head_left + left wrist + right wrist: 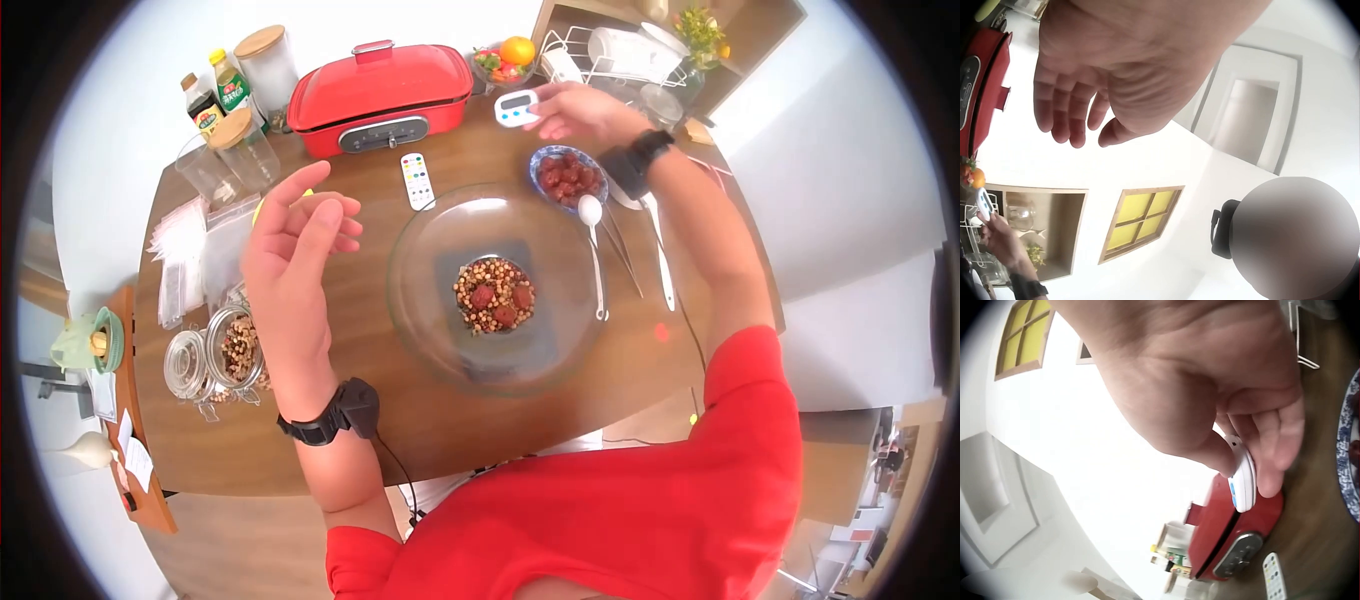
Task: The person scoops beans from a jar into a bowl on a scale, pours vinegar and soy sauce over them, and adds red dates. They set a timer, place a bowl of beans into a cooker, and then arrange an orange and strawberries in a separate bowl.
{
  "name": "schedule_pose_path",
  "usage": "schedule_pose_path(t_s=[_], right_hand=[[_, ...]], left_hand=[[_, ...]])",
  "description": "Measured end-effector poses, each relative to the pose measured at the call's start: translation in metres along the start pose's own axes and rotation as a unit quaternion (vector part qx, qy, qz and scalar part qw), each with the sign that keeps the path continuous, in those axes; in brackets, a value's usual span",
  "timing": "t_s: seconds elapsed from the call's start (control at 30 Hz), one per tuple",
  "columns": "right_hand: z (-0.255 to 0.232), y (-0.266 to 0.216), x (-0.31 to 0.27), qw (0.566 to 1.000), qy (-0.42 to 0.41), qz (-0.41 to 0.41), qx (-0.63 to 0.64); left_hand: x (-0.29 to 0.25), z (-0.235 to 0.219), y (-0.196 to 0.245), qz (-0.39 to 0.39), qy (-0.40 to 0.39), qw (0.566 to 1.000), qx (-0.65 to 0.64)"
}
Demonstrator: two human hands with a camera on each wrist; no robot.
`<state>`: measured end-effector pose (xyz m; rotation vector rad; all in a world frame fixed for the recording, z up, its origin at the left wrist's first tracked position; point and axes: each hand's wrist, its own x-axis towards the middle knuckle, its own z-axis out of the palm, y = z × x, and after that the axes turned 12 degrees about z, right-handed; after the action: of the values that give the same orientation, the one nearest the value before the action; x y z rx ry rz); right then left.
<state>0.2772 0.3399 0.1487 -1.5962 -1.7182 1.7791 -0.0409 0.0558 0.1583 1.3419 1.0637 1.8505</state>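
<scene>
My right hand (585,112) pinches a small white digital timer (516,108) with blue buttons between thumb and fingers, raised over the back of the table. In the right wrist view the timer (1244,484) is seen edge-on. My left hand (292,265) is in the air over the left side, fingers loosely bent and nothing in them. Between the arms stands a large clear glass bowl (415,335), with mixed beans (490,275) and several red dates in its middle and a dark square showing through. A blue-patterned dish (537,165) of red dates lies below my right hand.
A red electric cooker (380,90) stands at the back, with a white remote (417,182) before it. White spoon (591,212), tweezers (620,250) and another white utensil (661,255) lie right. Jars, bottles, plastic bags (183,250) and an opened bean jar (238,345) line the left.
</scene>
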Motion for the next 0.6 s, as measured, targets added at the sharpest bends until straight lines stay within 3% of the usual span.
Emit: schedule_pose_path(t_s=[0.1, 0.33, 0.6], right_hand=[[0.008, 0.007, 0.038, 0.998, -0.032, 0.048, -0.028], [0.042, -0.001, 0.084, 0.984, -0.030, 0.075, -0.160], [0.049, 0.009, 0.112, 0.979, -0.048, 0.103, -0.172]], left_hand=[[0.000, 0.001, -0.003, -0.012, 0.005, 1.000, 0.005], [0.005, 0.000, -0.012, -0.021, 0.017, 1.000, 0.007], [0.007, 0.001, -0.015, -0.023, 0.025, 0.999, -0.013]])
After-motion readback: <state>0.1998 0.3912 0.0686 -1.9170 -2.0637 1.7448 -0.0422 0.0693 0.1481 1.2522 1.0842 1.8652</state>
